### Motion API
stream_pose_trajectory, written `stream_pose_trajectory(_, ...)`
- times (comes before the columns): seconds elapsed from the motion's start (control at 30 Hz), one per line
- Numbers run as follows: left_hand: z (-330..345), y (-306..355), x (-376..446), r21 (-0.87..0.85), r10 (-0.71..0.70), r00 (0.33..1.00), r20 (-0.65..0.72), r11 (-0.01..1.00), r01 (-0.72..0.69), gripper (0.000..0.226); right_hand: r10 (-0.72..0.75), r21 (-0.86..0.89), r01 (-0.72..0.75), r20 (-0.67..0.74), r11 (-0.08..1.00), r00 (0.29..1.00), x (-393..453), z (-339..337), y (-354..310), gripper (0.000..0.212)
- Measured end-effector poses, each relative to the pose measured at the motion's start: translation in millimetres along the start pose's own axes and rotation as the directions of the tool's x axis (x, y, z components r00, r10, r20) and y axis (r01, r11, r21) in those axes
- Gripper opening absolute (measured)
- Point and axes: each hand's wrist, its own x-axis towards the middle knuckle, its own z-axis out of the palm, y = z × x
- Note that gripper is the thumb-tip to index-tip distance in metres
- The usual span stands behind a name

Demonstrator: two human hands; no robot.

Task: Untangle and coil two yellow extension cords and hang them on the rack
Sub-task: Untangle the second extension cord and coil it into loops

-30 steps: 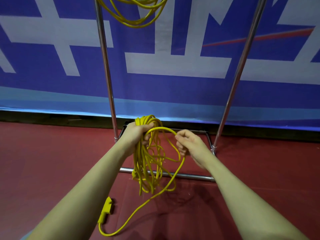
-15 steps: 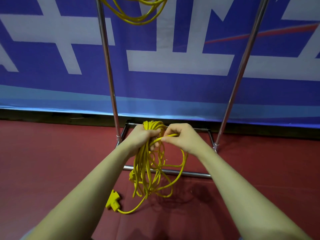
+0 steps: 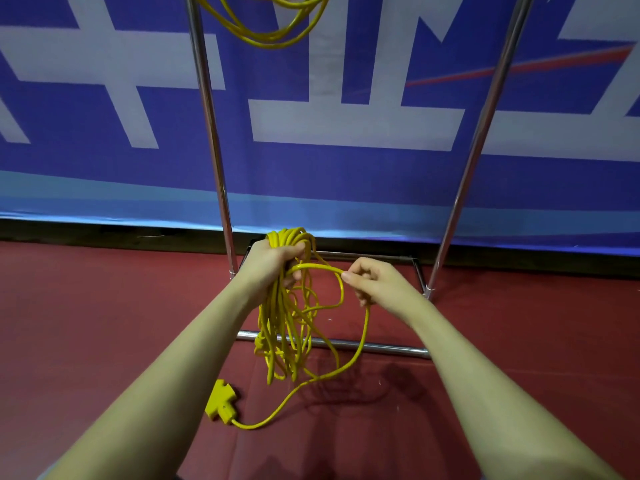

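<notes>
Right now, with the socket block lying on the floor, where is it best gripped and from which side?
Judging by its pose: grip the socket block across its narrow body just above the cord exit, coming from above. It lies flat on the red floor, its branched end pointing away from the cord.

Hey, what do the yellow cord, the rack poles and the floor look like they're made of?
Cord in hand: looks like smooth plastic or rubber jacket, glossy, bending in soft loops. Socket block: seemingly hard moulded plastic, with crisp edges. Rack poles: polished metal, likely steel or chrome, judging by bright mirror streaks. Floor: matte red mat, perhaps rubber or vinyl, with a visible seam; cannot tell for sure.
</notes>
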Motion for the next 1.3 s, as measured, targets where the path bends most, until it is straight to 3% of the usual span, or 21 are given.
stream_pose_trajectory(0.17,-7.7,2.4,-4.9,0.069,-0.062,0.987,0.149,0.996,0.053,0.032,-0.177,0.131,0.201,-0.175,0.971,0.969,4.4,0.7,-18.4,0.020)
stream_pose_trajectory(0.37,-4.6,-0.5,-7.3,0.085,-0.086,0.949,0.302,0.994,0.063,0.034,-0.217,0.068,0.227,-0.131,0.971,0.967,9.4,5.4,-26.9,0.021)
stream_pose_trajectory(0.53,-3.6,-0.1,-5.6,0.013,-0.010,0.923,0.385,1.000,0.006,0.034,-0.236,0.052,0.244,-0.134,0.968,0.963,10.6,1.8,-24.0,0.015)
stream_pose_trajectory(0.63,-1.7,4.2,-3.7,-0.035,0.063,0.941,0.332,0.998,-0.055,0.038,-0.180,0.065,0.188,-0.117,0.980,0.977,8.3,-0.9,-11.8,0.013)
stream_pose_trajectory(0.8,-1.8,13.5,-0.2,-0.276,0.173,0.963,0.205,0.955,-0.112,0.028,-0.049,0.138,0.061,-0.090,0.988,0.995,2.9,-2.5,11.3,0.020)
stream_pose_trajectory(0.93,-5.8,19.5,-0.2,-0.272,0.243,0.946,0.215,0.945,-0.181,0.034,0.001,0.172,0.024,-0.146,0.985,0.989,-0.3,0.5,11.2,0.021)
stream_pose_trajectory(1.07,-13.3,24.9,-4.7,-0.137,0.180,0.971,0.158,0.978,-0.159,0.022,-0.017,0.264,0.109,-0.329,0.958,0.944,1.7,-4.8,-9.6,0.019)
stream_pose_trajectory(1.2,-10.5,21.4,-13.3,0.033,0.074,0.977,0.200,0.996,-0.082,0.017,-0.055,0.377,0.189,-0.338,0.907,0.939,1.7,-5.5,-34.7,0.017)
stream_pose_trajectory(1.3,-1.2,11.6,-17.2,0.006,-0.006,0.979,0.205,1.000,0.005,0.006,-0.071,0.470,0.246,-0.359,0.848,0.931,3.0,-7.2,-50.0,0.017)
